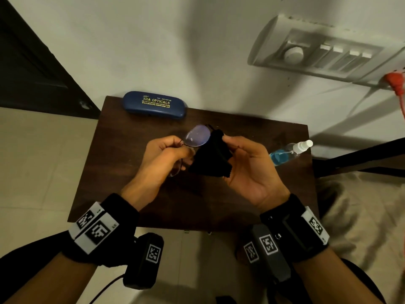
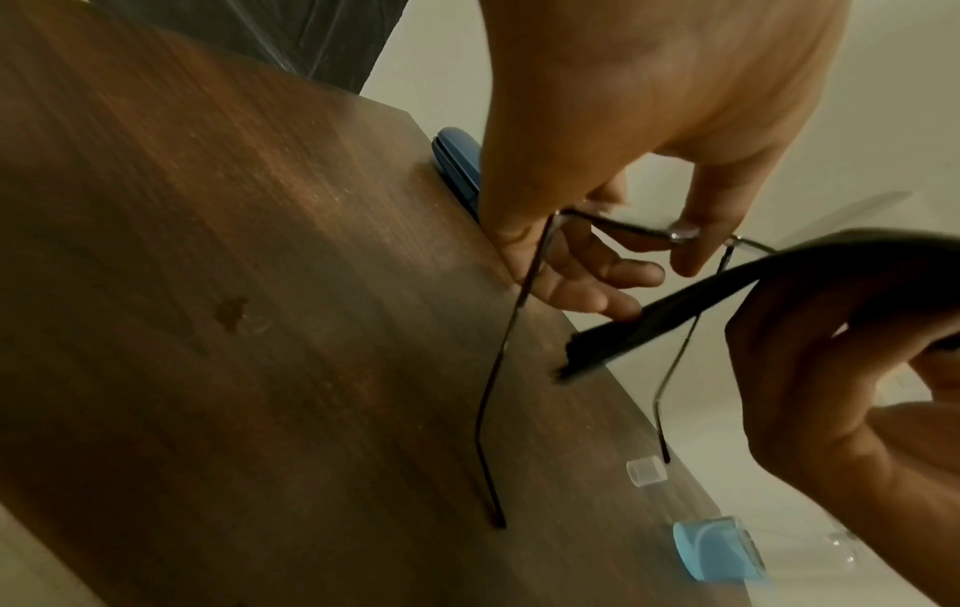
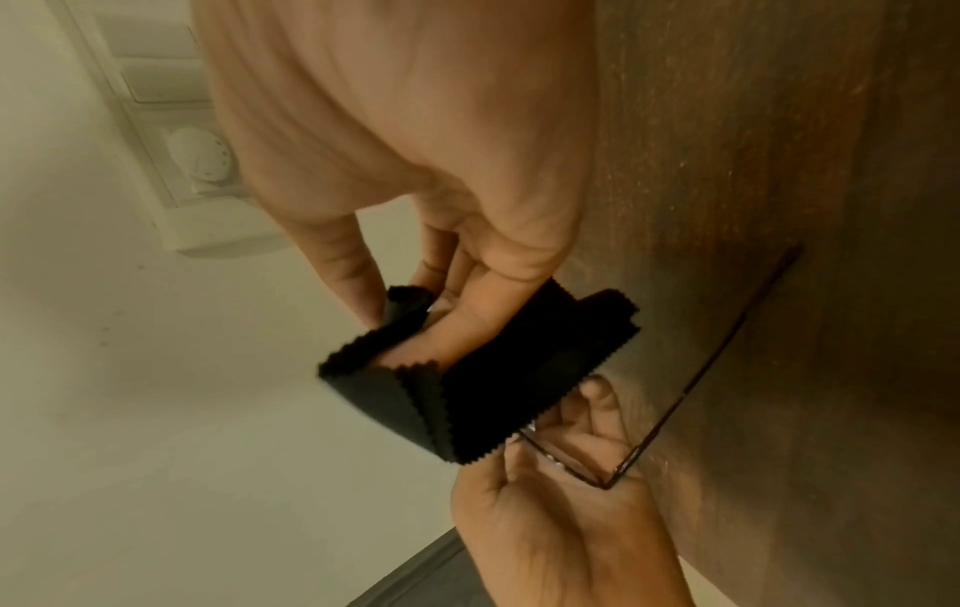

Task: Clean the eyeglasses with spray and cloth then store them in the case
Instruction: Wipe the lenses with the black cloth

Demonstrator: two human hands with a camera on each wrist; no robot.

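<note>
Over the dark wooden table (image 1: 131,172), the left hand (image 1: 163,157) pinches the thin-framed eyeglasses (image 1: 196,138) at the rim of one lens, thumb and fingers curled round the wire, both temples unfolded and hanging toward the tabletop. The right hand (image 1: 247,163) has its fingers curled into a folded black microfibre cloth (image 1: 211,153), pinching it just beside the other lens; whether the cloth actually touches the glass is hard to tell. The blue spray bottle (image 1: 289,151) lies on its side near the table's right edge, and the closed blue glasses case (image 1: 154,104) sits at the far edge, slightly overhanging. The likely risks: the light wire frame could bend or twist if the cloth presses hard against a one-sided pinch, fingertips could smear the lens, and the bottle might roll off.
</note>
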